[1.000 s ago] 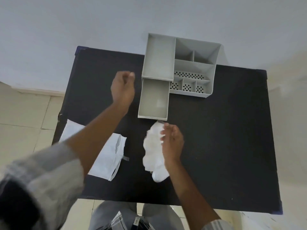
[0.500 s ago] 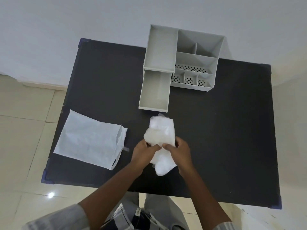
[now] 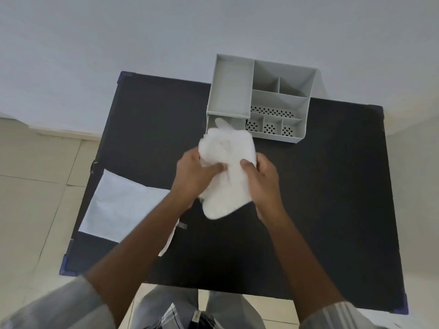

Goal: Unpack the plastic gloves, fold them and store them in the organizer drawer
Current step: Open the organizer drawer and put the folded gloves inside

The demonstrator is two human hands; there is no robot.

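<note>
Both hands are closed on the white bundle of plastic gloves (image 3: pixel 226 169) at frame centre: left hand (image 3: pixel 194 173) grips its left edge, right hand (image 3: pixel 262 178) its right edge, thumbs pressed on top. The bundle is held above the black table (image 3: pixel 320 198), its upper end overlapping the open drawer (image 3: pixel 210 122) of the grey organizer (image 3: pixel 280 100) in the upper middle of the frame. The emptied white packaging bag (image 3: pixel 123 205) lies flat at lower left. Risks, as judged: the film looks thin and springy, so a loose fold may puff open once released; one finger already sticks up at the top of the bundle. A bundle wider than the drawer could snag on its rim or block closing. Slippery layers may slide apart and drop onto the table.
</note>
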